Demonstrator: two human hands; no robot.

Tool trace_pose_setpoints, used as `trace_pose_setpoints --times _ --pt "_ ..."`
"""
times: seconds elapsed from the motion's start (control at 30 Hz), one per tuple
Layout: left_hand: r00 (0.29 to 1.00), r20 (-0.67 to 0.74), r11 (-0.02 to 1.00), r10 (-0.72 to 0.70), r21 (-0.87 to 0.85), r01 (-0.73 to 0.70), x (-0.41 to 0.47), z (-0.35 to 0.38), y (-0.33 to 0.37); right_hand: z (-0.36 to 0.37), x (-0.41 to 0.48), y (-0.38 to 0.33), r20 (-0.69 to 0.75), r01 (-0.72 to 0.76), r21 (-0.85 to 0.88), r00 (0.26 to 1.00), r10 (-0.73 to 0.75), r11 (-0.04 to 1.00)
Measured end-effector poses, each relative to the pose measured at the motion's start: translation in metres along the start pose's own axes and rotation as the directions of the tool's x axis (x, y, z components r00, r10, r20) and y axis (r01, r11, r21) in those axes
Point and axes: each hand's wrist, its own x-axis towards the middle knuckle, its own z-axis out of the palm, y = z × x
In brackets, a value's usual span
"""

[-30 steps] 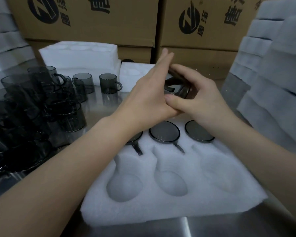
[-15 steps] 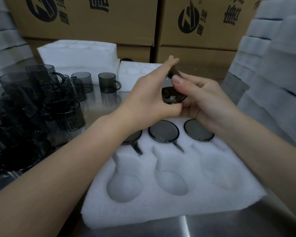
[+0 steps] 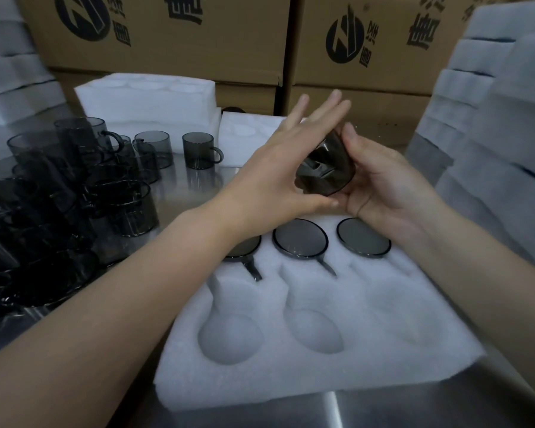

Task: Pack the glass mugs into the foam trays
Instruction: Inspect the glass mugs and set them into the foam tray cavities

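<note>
So right now the smoky glass mug (image 3: 325, 168) is up in the air between both hands, tilted, above the far end of the foam tray (image 3: 383, 335). The right hand (image 3: 386, 186) has it cupped, fingers and thumb curled around its side. The left hand (image 3: 275, 171) is flat against the other side with the fingers straight and pointing away and the thumb touching the mug's lower edge, so it's pressing more than gripping.

The tray's far row has three seated mugs (image 3: 300, 239) showing as dark round discs. The leftmost is half hidden under the left wrist, and two handles lie in slots pointing toward the camera. The near pockets are bare foam.

A crowd of loose mugs (image 3: 74, 186) sits on the steel table (image 3: 414, 409) to the left. Foam stacks (image 3: 491, 149) are on the right, with cardboard boxes (image 3: 167, 41) behind.
</note>
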Motion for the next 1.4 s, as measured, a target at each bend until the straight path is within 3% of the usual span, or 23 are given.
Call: trace_pose_setpoints --times 0.13,0.3,0.47,0.77,1.17,1.4 --pt "0.986 -0.007 0.986 -0.167 -0.007 0.167 0.0028 0.002 -0.0054 0.0014 -0.0032 0.0038 -0.048 0.117 0.053 0.992 -0.115 0.992" --pt "0.955 -0.015 0.951 -0.295 -0.106 0.292 0.0032 0.004 -0.0039 0.0024 -0.0017 0.0072 -0.085 0.199 -0.161 0.973 -0.214 0.967" --pt "0.959 -0.077 0.939 -0.271 -0.238 0.247 0.0038 -0.0003 -0.003 0.0007 -0.0001 0.0079 0.117 0.14 -0.178 0.986 -0.121 0.974" --pt "0.981 -0.049 0.951 -0.187 -0.259 0.168 0.0028 -0.0005 0.0004 -0.005 -0.0029 0.0037 0.118 0.085 -0.142 0.991 -0.069 0.986" --pt "0.997 -0.022 0.993 -0.077 -0.086 0.075 0.0005 -0.0006 -0.0038 -0.0029 -0.0014 0.0011 0.059 0.048 0.0 0.997 -0.048 0.999" --pt "0.992 -0.019 0.959 -0.124 -0.261 0.115 0.0023 0.0001 -0.0021 -0.0019 -0.0007 0.0044 -0.005 0.085 -0.063 0.996 -0.085 0.994"
